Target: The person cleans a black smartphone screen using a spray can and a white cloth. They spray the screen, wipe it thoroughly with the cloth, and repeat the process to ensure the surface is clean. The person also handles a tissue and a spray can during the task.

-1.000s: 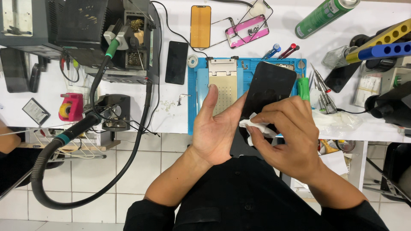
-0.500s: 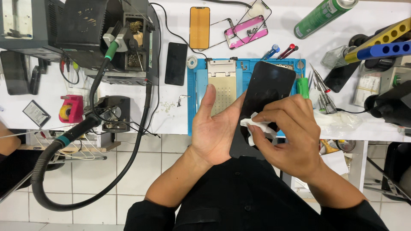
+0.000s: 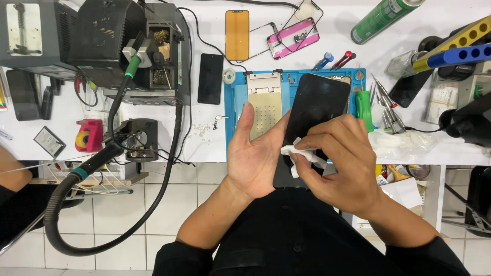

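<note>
White worktable (image 3: 204, 138) carries a blue mat (image 3: 232, 102); pale floor tiles below. Left hand (image 3: 255, 158) cradles a black phone screen (image 3: 314, 110); right hand (image 3: 340, 163) pinches a white wipe (image 3: 302, 156) on it.

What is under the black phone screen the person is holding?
The left hand supports the black phone screen from beneath; a blue work mat lies below its top end. The mat there is hidden.
</note>
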